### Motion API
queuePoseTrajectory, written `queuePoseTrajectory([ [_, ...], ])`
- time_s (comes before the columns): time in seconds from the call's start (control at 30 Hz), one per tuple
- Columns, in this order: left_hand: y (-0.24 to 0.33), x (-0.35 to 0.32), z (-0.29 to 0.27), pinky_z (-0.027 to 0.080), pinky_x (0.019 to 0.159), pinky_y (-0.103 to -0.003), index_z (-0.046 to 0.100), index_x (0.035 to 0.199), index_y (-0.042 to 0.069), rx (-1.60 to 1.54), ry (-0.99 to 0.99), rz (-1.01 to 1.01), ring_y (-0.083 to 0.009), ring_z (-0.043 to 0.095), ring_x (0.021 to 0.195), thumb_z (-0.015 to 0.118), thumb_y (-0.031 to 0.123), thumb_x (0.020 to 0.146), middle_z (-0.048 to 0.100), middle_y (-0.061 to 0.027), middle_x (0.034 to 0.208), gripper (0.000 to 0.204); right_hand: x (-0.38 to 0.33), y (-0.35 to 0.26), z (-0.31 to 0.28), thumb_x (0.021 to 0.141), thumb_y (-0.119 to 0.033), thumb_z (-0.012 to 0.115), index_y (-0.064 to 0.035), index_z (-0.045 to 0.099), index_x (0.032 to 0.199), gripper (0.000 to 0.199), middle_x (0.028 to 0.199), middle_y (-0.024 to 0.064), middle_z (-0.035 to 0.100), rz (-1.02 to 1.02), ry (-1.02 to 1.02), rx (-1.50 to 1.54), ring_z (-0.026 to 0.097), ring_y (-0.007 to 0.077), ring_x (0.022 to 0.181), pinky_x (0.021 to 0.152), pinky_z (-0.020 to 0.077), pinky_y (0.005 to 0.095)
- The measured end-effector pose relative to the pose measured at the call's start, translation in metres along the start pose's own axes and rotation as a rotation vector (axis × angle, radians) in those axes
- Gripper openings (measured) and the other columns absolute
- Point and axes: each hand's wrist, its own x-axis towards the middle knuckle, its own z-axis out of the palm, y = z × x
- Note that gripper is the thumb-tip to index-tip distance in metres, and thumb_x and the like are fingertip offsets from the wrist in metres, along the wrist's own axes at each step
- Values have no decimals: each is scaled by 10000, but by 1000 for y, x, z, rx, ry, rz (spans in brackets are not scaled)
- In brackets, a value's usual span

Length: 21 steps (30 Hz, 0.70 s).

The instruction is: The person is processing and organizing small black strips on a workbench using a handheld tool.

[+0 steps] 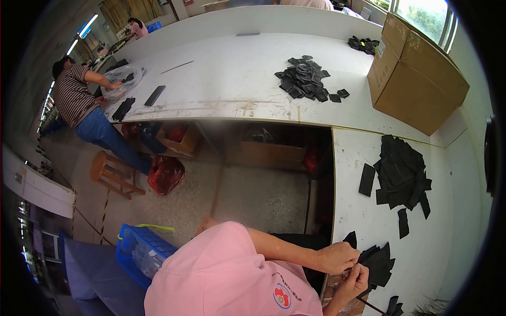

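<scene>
Both my hands meet at the near edge of the white table on the right, fingers pinched close together. My left hand (pixel 337 257) is closed, and my right hand (pixel 354 283) is closed just below it. Whatever lies between the fingertips is too small and covered to make out. Right beside them is a small heap of black flat pieces (pixel 380 266), fabric-like, partly behind my fingers. A brown worn surface (pixel 333 288) shows under my wrists. Past my right hand a thin dark rod (pixel 372 305) slants down.
A larger heap of black rectangular pieces (pixel 400 171) lies farther along the table (pixel 350 184). Another pile of black pieces (pixel 303 79) and a cardboard box (pixel 416 73) sit on the long table. A blue crate (pixel 138 255) stands behind me. A co-worker (pixel 87 100) handles a plastic bag near a wooden stool (pixel 113 174).
</scene>
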Motion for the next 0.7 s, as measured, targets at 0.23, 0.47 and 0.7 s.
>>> queuePoseTrajectory([
  [0.23,-6,-2,0,386,472,-364,480,628,-18,36,6,-34,-330,503,503,513,67,718,509,-164,540,128,-1,-7,11,874,-99,443,12,402,680,227,598,37,386,-249,67,-460,340,118,531,458,306,264],
  [0.47,-6,5,-15,410,388,-255,507,639,-28,-324,-250,-363,-150,540,430,534,25,711,546,-87,523,94,-2,-3,8,868,-86,439,4,395,664,227,579,19,369,-112,-27,-325,314,92,519,443,266,252],
  [0.7,-20,3,-18,394,362,-230,513,634,-25,-427,-370,-467,-125,519,399,547,12,685,554,-79,519,72,-4,-4,9,864,-98,451,-2,400,643,246,552,-3,362,-138,-110,-275,286,71,507,431,239,229],
])
